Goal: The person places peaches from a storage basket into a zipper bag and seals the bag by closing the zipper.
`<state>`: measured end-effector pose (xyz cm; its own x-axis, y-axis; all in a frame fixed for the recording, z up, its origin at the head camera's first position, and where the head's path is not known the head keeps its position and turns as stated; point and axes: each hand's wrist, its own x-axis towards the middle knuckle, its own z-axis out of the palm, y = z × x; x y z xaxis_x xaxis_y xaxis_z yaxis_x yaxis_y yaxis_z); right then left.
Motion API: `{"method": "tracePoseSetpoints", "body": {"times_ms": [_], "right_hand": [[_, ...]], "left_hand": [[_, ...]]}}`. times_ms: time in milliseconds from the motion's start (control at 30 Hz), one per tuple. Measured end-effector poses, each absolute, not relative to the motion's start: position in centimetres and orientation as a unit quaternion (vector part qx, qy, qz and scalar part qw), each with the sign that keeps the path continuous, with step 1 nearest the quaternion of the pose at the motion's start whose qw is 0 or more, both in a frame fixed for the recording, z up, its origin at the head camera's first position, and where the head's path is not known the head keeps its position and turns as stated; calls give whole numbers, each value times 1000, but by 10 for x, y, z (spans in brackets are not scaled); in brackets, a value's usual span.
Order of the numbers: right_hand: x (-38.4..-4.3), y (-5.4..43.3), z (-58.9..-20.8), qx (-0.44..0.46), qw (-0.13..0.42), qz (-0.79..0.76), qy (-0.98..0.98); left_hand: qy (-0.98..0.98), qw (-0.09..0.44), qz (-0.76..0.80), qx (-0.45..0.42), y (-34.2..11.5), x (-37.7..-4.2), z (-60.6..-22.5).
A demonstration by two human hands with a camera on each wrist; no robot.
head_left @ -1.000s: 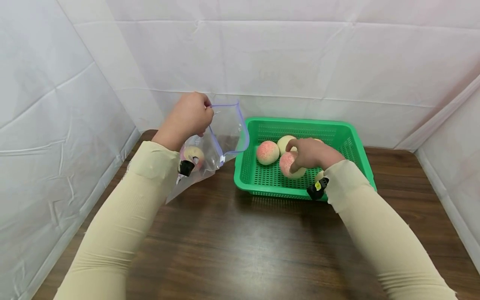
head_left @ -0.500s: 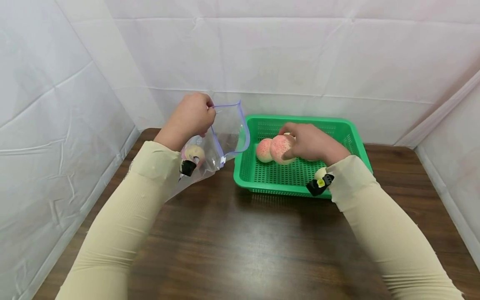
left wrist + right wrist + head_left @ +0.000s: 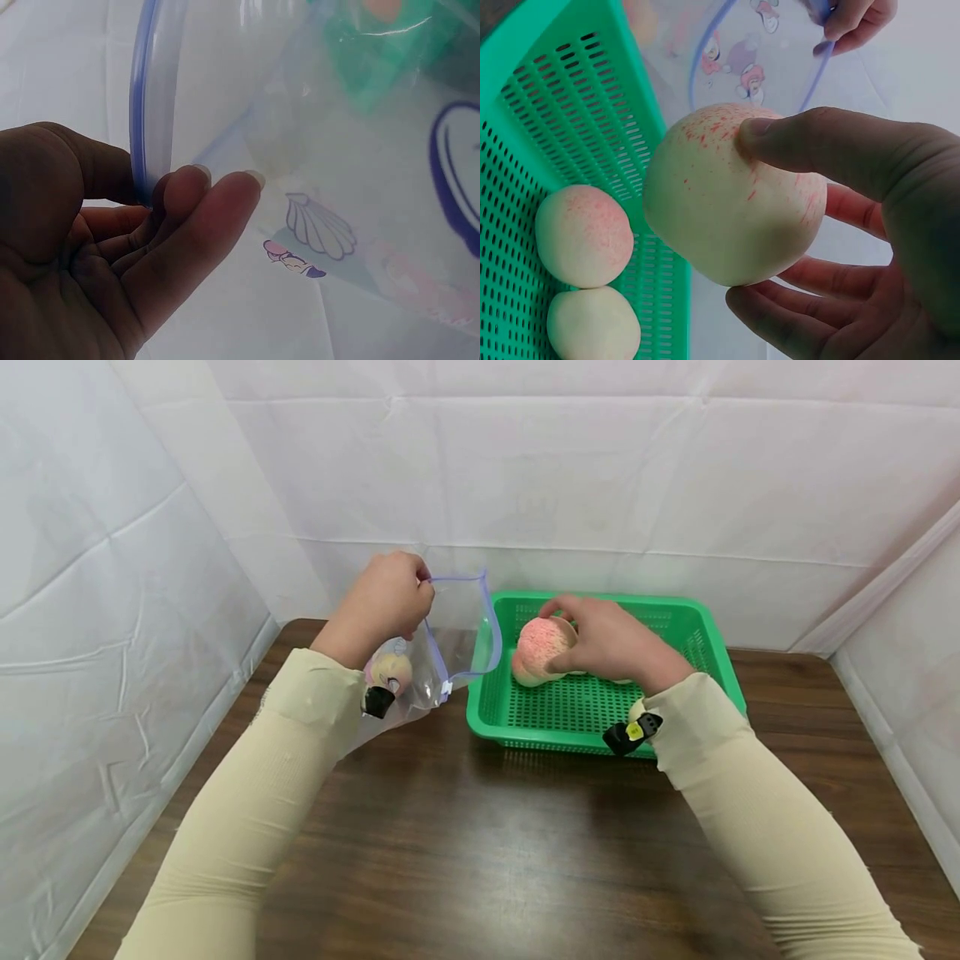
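My left hand pinches the purple-edged rim of a clear zip bag and holds its mouth open toward the right. Cartoon prints and a shell mark the bag's plastic. Inside it lies a peach, partly behind the wrist. My right hand grips a pink-and-cream peach between thumb and fingers, raised over the left part of a green basket. Beneath the held peach, another peach rests in the basket, touching a paler one. My right hand and wrist partly hide others there.
The basket stands on a dark wooden table, just right of the bag. White cloth walls close off the back and both sides. Black wrist cameras hang below each cuff, the right one close to the basket's front rim.
The right hand has lifted the peach from the basket and moved it left, toward the bag. The left hand keeps hold of the bag's rim, having shifted slightly right and down.
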<state>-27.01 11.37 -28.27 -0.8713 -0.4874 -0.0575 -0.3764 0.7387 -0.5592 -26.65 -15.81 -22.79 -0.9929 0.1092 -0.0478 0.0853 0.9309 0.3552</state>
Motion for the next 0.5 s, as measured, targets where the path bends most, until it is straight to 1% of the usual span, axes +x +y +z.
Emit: {"method": "tracePoseSetpoints", "body": {"times_ms": [167,500], "right_hand": [[-268,107,-281,-239,81,-298,921],[-265,90,-281,-246,68,-333,908]], "left_hand": [[982,35,179,49,-157,-266,-231],[982,51,178,48,-154,-263,-233]]}}
